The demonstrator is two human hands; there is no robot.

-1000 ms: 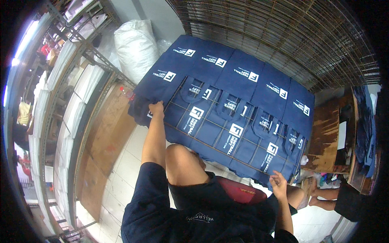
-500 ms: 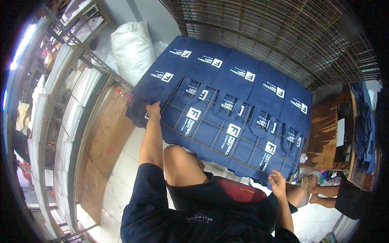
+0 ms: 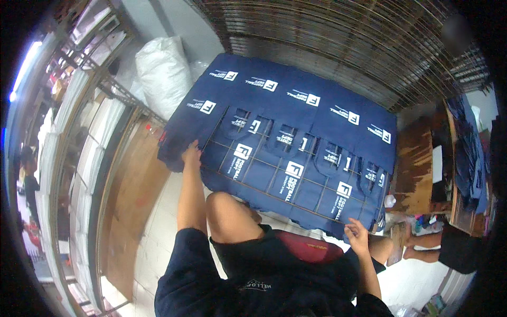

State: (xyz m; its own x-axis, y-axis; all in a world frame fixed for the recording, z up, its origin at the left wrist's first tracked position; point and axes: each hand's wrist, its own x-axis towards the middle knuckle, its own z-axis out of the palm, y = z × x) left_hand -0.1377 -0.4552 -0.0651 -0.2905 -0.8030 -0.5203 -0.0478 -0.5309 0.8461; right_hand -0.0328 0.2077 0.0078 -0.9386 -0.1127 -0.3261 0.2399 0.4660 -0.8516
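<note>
Navy cloth tote bags [image 3: 240, 90] with white prints lie spread in a broad layer before me. A thin wire grid rack [image 3: 264, 187] rests across their near part, and bag handles [image 3: 277, 138] loop over some of its wires. At the left edge, my left hand [image 3: 191, 153] touches the navy cloth beside the grid's near-left corner, its fingers partly stretched. My right hand [image 3: 356, 233] is at the grid's near-right corner. Its fingers are apart and slightly curled, and I see nothing held in them.
Raised wire racks [image 3: 327, 47] stand behind the bags. A white sack [image 3: 163, 74] is at the back left, beside shelving [image 3: 87, 185] stacked with white sheets. On the right are a wooden shelf [image 3: 417, 164] and another person's legs [image 3: 422, 248]. A red stool [image 3: 306, 247] shows beneath me.
The view has shifted slightly, so the bags sit a little further left. My left hand has slid slightly toward me along the cloth's edge. My right hand stays by the grid corner.
</note>
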